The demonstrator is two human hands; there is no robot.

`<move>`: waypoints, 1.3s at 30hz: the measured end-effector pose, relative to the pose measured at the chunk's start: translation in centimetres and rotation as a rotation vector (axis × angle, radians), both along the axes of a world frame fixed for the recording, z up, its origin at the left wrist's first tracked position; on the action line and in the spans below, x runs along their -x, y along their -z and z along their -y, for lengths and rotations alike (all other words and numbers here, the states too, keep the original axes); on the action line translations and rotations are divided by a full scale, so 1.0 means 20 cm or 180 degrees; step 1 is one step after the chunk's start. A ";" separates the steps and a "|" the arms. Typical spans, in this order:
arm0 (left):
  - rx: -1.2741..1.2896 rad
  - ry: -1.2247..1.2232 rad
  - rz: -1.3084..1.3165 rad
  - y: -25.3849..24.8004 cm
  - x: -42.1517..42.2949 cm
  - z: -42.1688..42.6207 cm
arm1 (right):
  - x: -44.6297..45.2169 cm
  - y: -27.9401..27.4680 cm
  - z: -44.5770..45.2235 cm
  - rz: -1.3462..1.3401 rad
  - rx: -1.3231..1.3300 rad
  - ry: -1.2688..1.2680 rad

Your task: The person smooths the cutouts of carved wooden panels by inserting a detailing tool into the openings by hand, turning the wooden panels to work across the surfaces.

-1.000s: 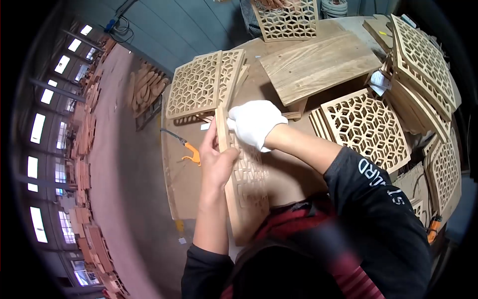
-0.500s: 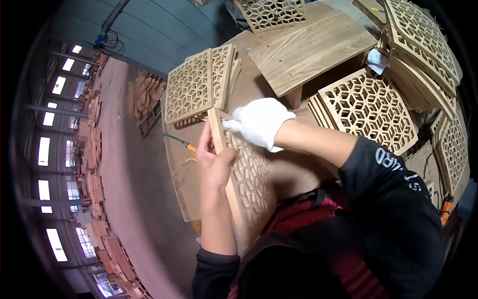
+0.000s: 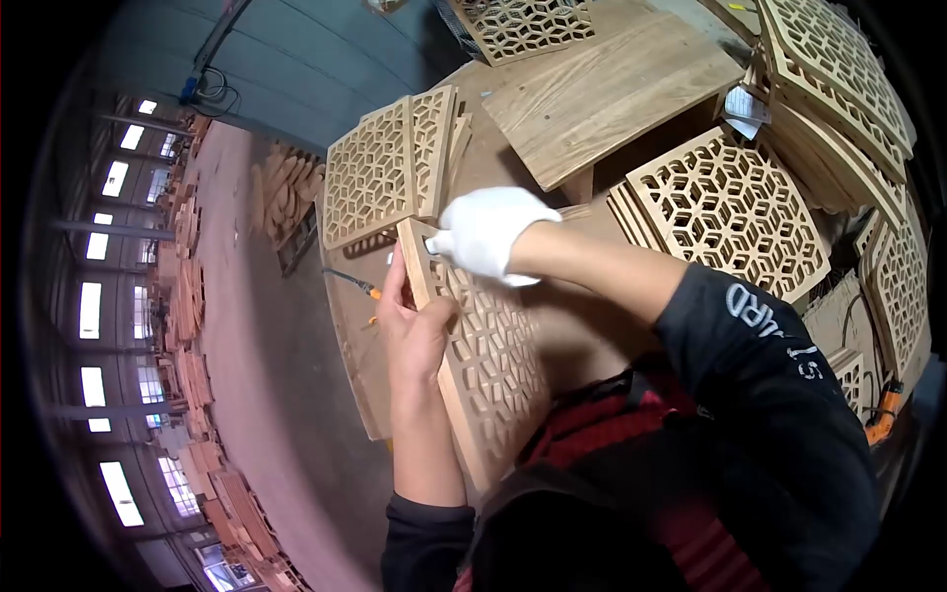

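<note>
My bare left hand (image 3: 414, 340) grips the long edge of a wooden lattice panel (image 3: 493, 350), thumb on the front face and fingers behind. The panel stands tilted against my body, its upper corner near a stack of panels. My right hand (image 3: 493, 232), in a white glove, is at the panel's top end. Its gloved fingertips are pressed together at a cut-out near the upper corner. Whatever they may be holding is too small to make out.
Lattice panels (image 3: 380, 173) lean at the back left of the worktable (image 3: 360, 385). A low wooden stand (image 3: 612, 89) is behind my hands. More stacked panels (image 3: 730, 212) are on the right, with an orange-handled tool (image 3: 885, 412) at the edge. Wood pieces (image 3: 286, 192) lie beyond the table.
My gloved right hand has shifted slightly left and stays at the panel's upper cut-outs. The panel and my left hand have moved a little left; the left grip is unchanged.
</note>
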State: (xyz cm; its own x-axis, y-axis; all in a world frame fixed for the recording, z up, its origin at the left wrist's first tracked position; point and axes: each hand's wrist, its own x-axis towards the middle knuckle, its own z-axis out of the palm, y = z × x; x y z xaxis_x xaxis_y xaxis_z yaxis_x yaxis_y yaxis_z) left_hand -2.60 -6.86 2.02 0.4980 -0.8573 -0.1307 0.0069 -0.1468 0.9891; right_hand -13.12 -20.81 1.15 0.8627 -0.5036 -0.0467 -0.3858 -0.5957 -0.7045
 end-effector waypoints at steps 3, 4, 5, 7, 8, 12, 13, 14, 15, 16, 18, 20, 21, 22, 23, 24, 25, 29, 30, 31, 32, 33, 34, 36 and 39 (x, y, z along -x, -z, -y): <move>0.0000 0.0000 0.0038 0.01 0.00 0.00 | -0.03 0.07 -0.01 0.0096 0.0476 -0.0160; 0.0017 -0.0009 0.0016 0.01 0.00 0.00 | 0.00 0.03 0.00 -0.0046 0.0545 -0.0273; 0.0037 -0.0024 -0.0004 0.02 -0.01 -0.01 | 0.05 -0.03 0.02 -0.0216 0.0081 -0.0164; 0.0000 -0.0010 0.0037 0.01 -0.01 0.00 | 0.07 -0.02 0.06 -0.0162 0.0099 -0.0173; -0.0037 0.0011 0.0055 0.00 0.00 0.00 | 0.06 0.03 0.06 -0.0024 0.0314 -0.0192; -0.0056 0.0021 0.0086 -0.01 0.01 0.01 | -0.02 0.01 0.01 0.0006 0.0088 0.0045; -0.0122 0.0050 0.0073 -0.02 0.02 0.01 | -0.01 0.02 0.02 0.0076 0.0141 -0.0011; -0.0075 0.0042 0.0064 -0.02 0.02 0.01 | 0.00 0.03 0.02 0.0146 0.0191 -0.0074; -0.0024 0.0022 0.0055 -0.01 0.03 0.02 | 0.05 0.01 0.03 0.0129 0.0142 -0.0091; 0.0026 0.0004 0.0044 -0.01 0.03 0.02 | 0.10 -0.01 0.05 0.0110 0.0093 -0.0107; 0.0042 0.0056 0.0027 -0.01 0.02 0.02 | 0.11 0.05 0.10 0.0079 0.0309 -0.0439; -0.0002 0.0148 0.0014 -0.01 0.02 0.02 | 0.12 0.00 0.08 0.0044 -0.0126 -0.0165; -0.0093 0.0137 0.0067 -0.01 0.04 0.03 | 0.09 -0.05 0.07 -0.0129 -0.0157 -0.0126; -0.0056 0.0138 0.0073 -0.01 0.05 0.04 | 0.06 0.01 0.04 0.0238 0.0262 -0.0163; -0.0010 0.0110 0.0072 0.00 0.07 0.04 | 0.03 0.04 0.02 0.0205 0.0242 -0.0044; 0.0039 0.0067 0.0073 0.00 0.07 0.03 | 0.02 0.05 0.01 0.0175 0.0223 0.0062; -0.0034 0.0140 0.0072 -0.01 0.07 0.03 | 0.05 0.02 0.00 0.0100 0.0435 -0.0050; -0.0032 0.0094 0.0092 0.00 0.05 0.03 | 0.18 -0.04 0.02 -0.0221 0.0379 -0.0044; -0.0053 0.0101 0.0071 0.00 0.05 0.03 | 0.16 -0.03 0.01 -0.0204 0.0570 -0.0086; -0.0084 0.0097 0.0149 0.00 0.06 0.04 | 0.11 -0.02 0.01 -0.0180 0.0759 -0.0111; -0.0063 0.0080 0.0119 0.00 0.07 0.04 | 0.07 0.00 0.01 -0.0155 0.0948 -0.0119; -0.0027 0.0041 0.0086 0.00 0.07 0.04 | 0.04 0.00 -0.01 -0.0069 0.0663 0.0065; 0.0017 -0.0015 0.0054 0.00 0.06 0.04 | 0.04 0.01 -0.01 -0.0049 0.0602 0.0024; -0.0040 0.0033 0.0074 0.00 0.03 0.02 | 0.07 0.03 -0.01 -0.0002 0.0455 -0.0082; 0.0022 0.0012 0.0238 0.01 0.04 0.04 | 0.16 -0.04 0.03 -0.0281 0.0325 -0.0050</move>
